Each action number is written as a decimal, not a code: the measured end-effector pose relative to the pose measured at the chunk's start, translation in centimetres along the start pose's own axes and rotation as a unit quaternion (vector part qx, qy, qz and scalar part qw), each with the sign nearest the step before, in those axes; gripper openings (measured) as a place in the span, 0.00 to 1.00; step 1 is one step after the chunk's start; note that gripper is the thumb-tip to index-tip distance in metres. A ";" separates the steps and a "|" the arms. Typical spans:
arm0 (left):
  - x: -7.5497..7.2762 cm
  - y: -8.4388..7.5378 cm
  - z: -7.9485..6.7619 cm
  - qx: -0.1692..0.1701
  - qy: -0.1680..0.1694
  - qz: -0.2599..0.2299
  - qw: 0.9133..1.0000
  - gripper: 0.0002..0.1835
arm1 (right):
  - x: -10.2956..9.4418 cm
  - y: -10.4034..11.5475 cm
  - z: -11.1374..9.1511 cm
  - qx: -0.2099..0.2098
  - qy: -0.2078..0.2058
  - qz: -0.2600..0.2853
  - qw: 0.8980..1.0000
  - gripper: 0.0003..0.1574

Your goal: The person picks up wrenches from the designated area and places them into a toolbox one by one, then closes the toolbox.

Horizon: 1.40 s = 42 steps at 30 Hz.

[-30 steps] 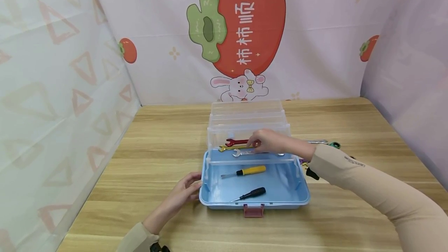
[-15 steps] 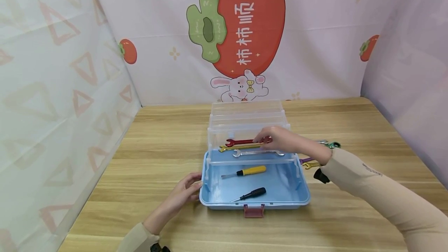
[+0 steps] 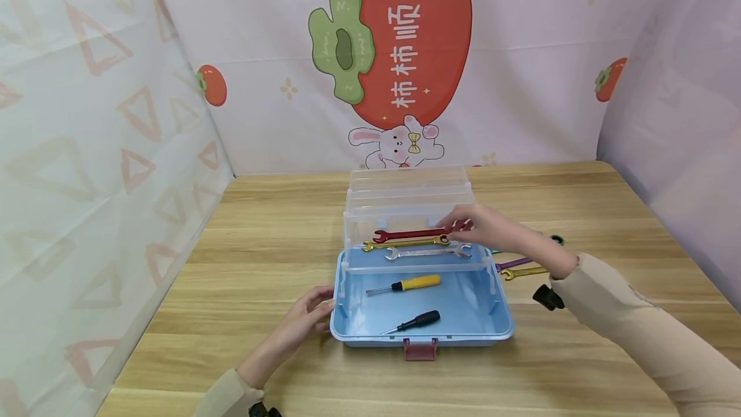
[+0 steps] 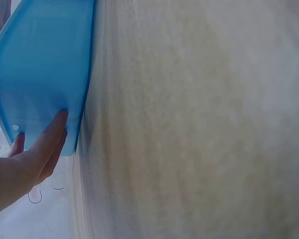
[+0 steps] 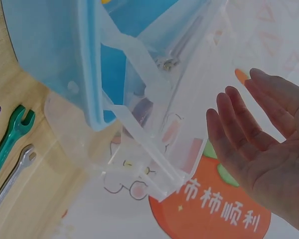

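A light-blue toolbox (image 3: 503, 333) stands with its clear lid (image 3: 411, 176) raised. Its clear upper tray holds a red wrench (image 3: 411, 234), a gold wrench (image 3: 402, 244) and a silver wrench (image 3: 425, 252). On the box floor lie a yellow-handled screwdriver (image 3: 421, 281) and a black-handled screwdriver (image 3: 425, 318). My left hand (image 3: 303, 314) rests with extended fingers against the left wall of the toolbox (image 4: 45, 74). Above the tray's right end is my right hand (image 3: 489, 231), overlapping the red wrench's end in the head view; the right wrist view shows this hand (image 5: 274, 144) with loose fingers and nothing in them.
Right of the toolbox, partly behind my right arm, lie a purple wrench (image 3: 512, 264), another gold wrench (image 3: 521, 271) and a green wrench (image 5: 10, 134). A further silver wrench (image 5: 15, 174) lies beside the green one. Printed cloth hangs behind and beside the wooden table (image 3: 278, 224).
My right hand has moved right along the tray, off the wrenches, uncovering more of the red, gold and silver ones. My left hand has not moved.
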<state>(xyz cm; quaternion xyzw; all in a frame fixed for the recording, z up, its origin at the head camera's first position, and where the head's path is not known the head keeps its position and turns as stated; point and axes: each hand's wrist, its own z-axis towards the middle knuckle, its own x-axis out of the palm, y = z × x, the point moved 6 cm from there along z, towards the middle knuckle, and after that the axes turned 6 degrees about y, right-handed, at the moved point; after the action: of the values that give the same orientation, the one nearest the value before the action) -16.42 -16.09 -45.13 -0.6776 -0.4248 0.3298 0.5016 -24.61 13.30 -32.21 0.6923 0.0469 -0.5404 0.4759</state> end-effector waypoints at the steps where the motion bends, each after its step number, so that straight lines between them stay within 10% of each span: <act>1: 0.0 0.0 0.0 0.001 0.001 0.000 1.000 0.29 | -0.1 -0.1 -0.2 0.000 -0.002 -0.002 1.000 0.15; 42: 0.1 0.0 0.0 0.002 0.016 -0.007 1.000 0.28 | -2.3 -7.1 -8.0 0.073 -0.072 -0.014 0.995 0.13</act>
<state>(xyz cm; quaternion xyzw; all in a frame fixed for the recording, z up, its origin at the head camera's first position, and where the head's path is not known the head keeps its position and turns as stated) -16.40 -16.02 -45.11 -0.6788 -0.4213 0.3161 0.5116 -24.03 23.90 -35.01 0.6835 -0.0175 -0.5975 0.4190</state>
